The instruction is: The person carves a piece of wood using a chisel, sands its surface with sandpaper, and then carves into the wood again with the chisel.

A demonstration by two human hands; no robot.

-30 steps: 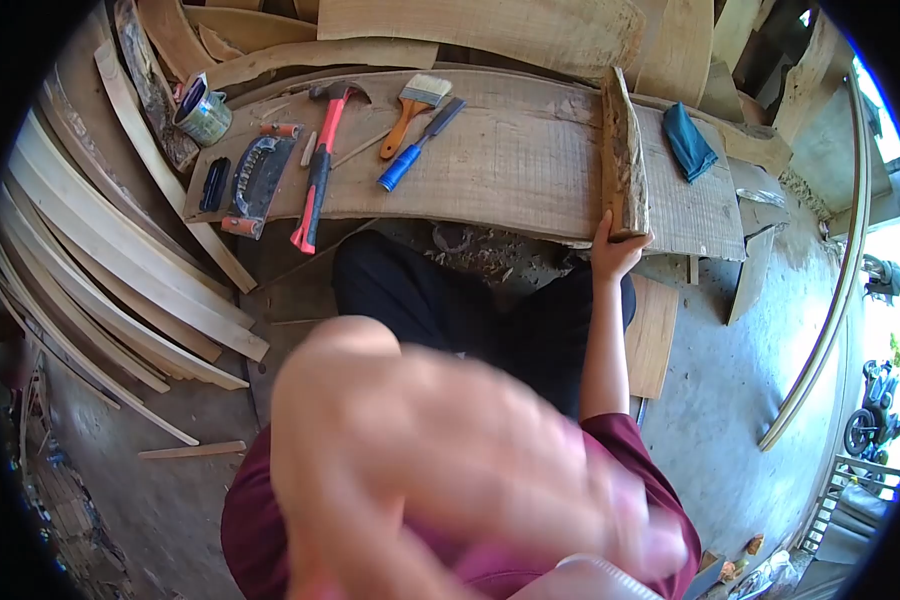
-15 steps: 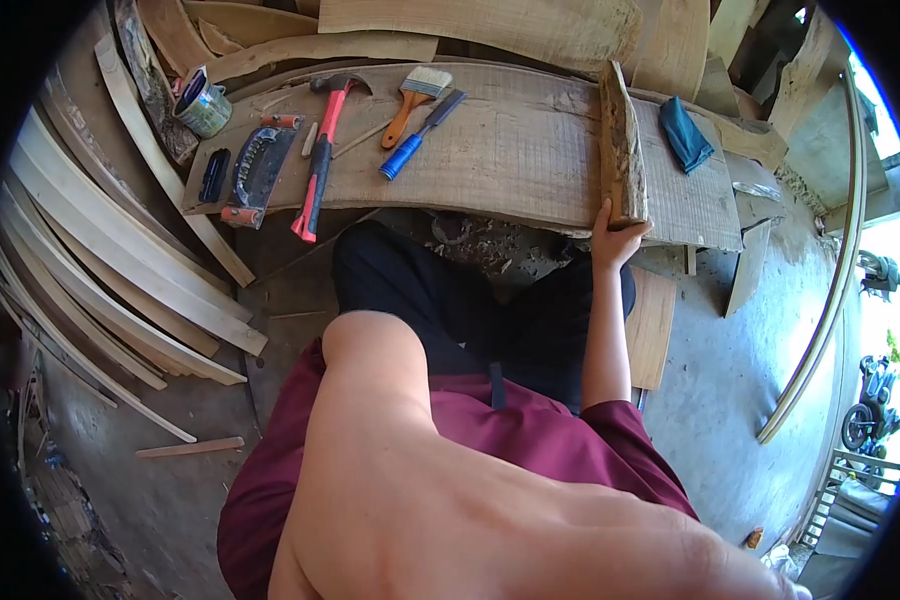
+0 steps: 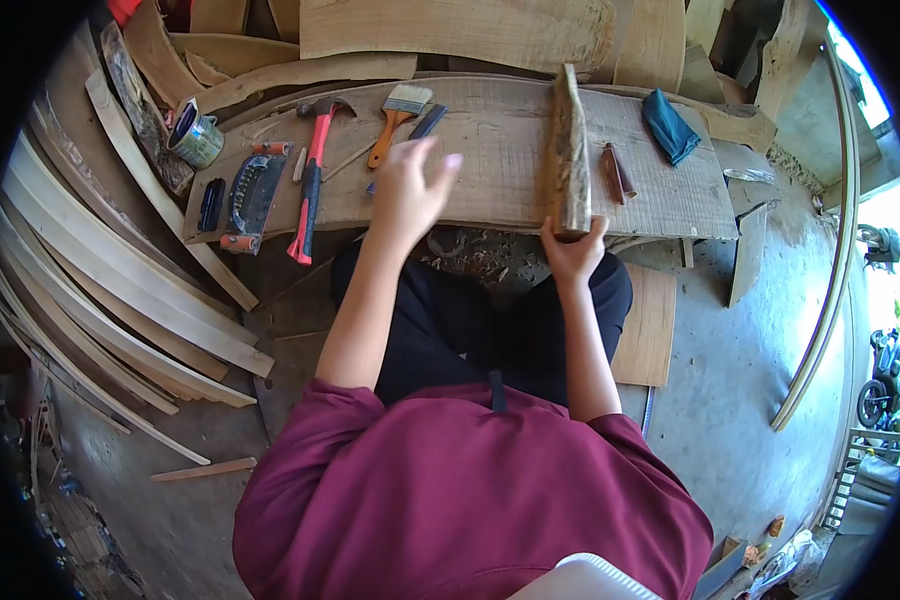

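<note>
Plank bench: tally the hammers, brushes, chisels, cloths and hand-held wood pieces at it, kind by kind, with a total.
Hammer: 1
Brush: 1
Chisel, partly hidden behind the left hand: 1
Blue-green cloth: 1
Wood piece, held by the right hand: 1
Total: 5
</note>
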